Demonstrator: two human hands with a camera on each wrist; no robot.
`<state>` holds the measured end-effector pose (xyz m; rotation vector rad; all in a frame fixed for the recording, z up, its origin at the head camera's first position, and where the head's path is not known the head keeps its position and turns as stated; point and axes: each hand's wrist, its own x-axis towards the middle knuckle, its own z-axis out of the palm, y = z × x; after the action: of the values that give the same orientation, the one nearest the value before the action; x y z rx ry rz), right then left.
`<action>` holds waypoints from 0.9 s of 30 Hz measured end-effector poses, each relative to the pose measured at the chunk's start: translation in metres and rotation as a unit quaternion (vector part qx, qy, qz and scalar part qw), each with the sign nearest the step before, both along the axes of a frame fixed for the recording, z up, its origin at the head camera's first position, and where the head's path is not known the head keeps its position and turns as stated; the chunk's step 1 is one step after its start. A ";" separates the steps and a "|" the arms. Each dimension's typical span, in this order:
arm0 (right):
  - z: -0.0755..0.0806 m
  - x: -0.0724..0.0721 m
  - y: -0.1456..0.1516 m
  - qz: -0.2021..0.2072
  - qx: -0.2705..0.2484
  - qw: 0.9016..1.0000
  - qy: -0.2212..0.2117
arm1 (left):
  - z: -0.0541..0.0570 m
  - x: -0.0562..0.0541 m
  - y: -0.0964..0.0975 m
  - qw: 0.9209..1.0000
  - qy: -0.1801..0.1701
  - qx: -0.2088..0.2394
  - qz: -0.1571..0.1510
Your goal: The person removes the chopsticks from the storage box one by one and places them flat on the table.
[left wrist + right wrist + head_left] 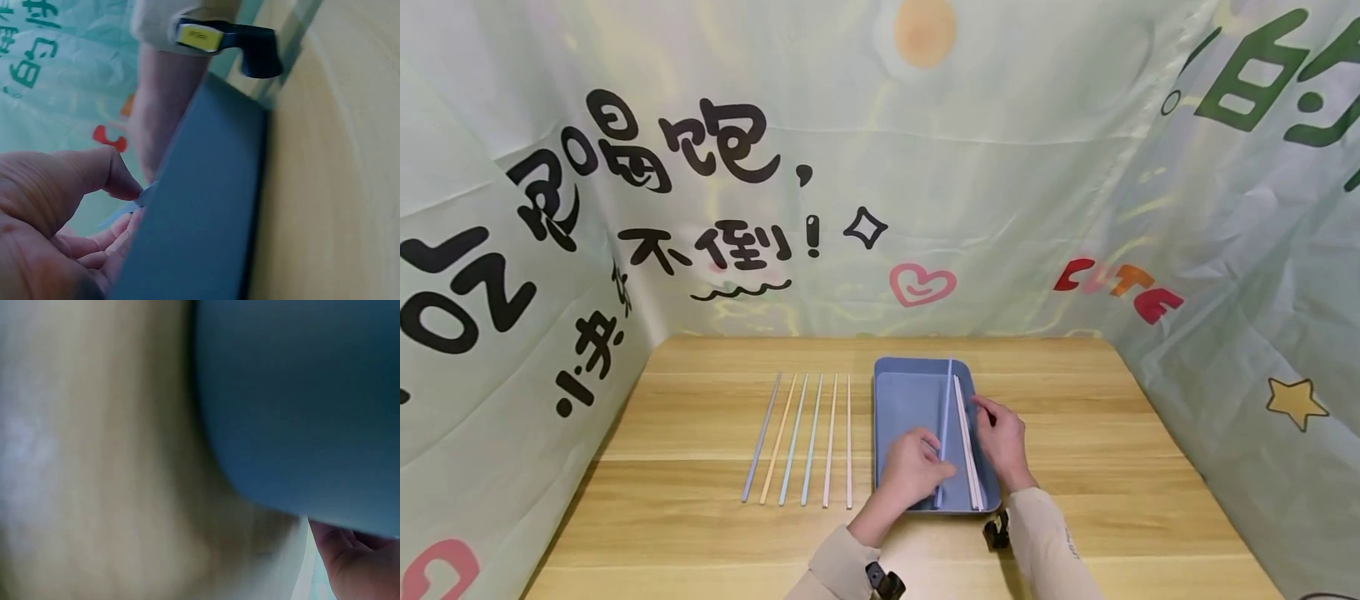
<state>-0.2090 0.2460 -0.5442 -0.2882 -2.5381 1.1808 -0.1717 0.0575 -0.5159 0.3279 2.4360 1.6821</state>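
My left hand is over the blue tray, pinching a blue-purple chopstick between thumb and fingertips. That chopstick lies lengthwise in the tray, its far end reaching the back rim. In the left wrist view, the tray's side wall hides part of the pinch. A pair of pale pink chopsticks lies slanted just to its right inside the tray. At the tray's right rim is my right hand, its curled fingers and thumb gripping the edge. The right wrist view shows that hand partly hidden behind the tray wall.
Left of the tray, several chopsticks lie side by side on the wooden table: purple, yellow, light blue and pale pink. Printed cloth walls in the table at the back and both sides.
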 end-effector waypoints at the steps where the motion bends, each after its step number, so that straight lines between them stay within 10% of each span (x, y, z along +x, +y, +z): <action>1: 0.001 0.000 0.000 -0.001 0.002 1.000 0.002 | 0.003 0.000 -0.004 1.000 0.000 0.007 -0.001; 16: 0.002 0.000 -0.001 0.005 -0.001 1.000 -0.012 | 0.039 -0.018 -0.071 0.998 0.002 0.039 0.054; 27: 0.003 0.000 -0.001 0.004 -0.003 1.000 -0.018 | 0.045 -0.024 -0.151 0.988 0.021 -0.036 0.145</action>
<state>-0.2089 0.2452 -0.5416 -0.3041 -2.5689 1.1955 -0.1955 -0.0931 -0.4709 -0.0036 2.6754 1.7018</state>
